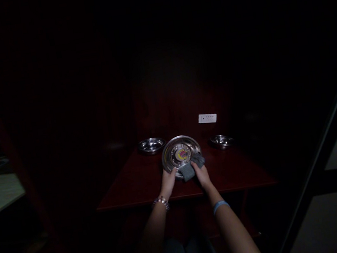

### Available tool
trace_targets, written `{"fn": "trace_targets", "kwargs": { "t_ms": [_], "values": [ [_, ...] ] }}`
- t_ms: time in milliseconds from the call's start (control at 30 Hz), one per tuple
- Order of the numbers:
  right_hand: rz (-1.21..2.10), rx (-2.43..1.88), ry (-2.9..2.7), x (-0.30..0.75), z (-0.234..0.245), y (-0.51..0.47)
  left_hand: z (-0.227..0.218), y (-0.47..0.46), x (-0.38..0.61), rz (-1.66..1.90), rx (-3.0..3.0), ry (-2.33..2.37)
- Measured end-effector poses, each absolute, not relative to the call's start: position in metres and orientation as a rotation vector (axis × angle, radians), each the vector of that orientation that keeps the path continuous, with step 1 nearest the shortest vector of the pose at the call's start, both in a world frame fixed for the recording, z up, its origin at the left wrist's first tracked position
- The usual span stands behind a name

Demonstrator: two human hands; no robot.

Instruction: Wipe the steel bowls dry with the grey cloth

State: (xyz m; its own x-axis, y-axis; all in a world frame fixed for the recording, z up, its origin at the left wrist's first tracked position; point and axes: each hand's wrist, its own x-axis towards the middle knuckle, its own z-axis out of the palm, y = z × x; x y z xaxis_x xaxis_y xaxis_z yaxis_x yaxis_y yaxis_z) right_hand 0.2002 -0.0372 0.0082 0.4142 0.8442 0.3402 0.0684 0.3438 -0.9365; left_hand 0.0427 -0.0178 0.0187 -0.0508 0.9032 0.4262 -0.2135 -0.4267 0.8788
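Observation:
A round, shiny metal plate [172, 150] with a yellow and red sticker at its centre is tilted up above the table. My left hand [169, 178] grips its lower left rim, thumb on the near face. At the lower right rim, my right hand [200, 172] is closed on a grey cloth [188, 171], which lies pressed against the plate. The fingers behind the plate are hidden.
A dark red table [128, 194] is in front of me. One metal bowl [151, 145] stands at the back left, and a smaller metal bowl [221, 141] at the back right. A white socket panel [207, 118] is on the back wall. Dark walls rise on both sides.

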Motion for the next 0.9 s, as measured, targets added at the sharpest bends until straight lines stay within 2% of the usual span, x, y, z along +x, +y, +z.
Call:
{"fn": "trace_targets", "kwargs": {
  "t_ms": [900],
  "values": [
    [0.552, -1.141, -1.032, 0.194, 0.017, -0.049, 0.022, -0.022, 0.040, 1.638, 1.212, 0.831]
  ]
}}
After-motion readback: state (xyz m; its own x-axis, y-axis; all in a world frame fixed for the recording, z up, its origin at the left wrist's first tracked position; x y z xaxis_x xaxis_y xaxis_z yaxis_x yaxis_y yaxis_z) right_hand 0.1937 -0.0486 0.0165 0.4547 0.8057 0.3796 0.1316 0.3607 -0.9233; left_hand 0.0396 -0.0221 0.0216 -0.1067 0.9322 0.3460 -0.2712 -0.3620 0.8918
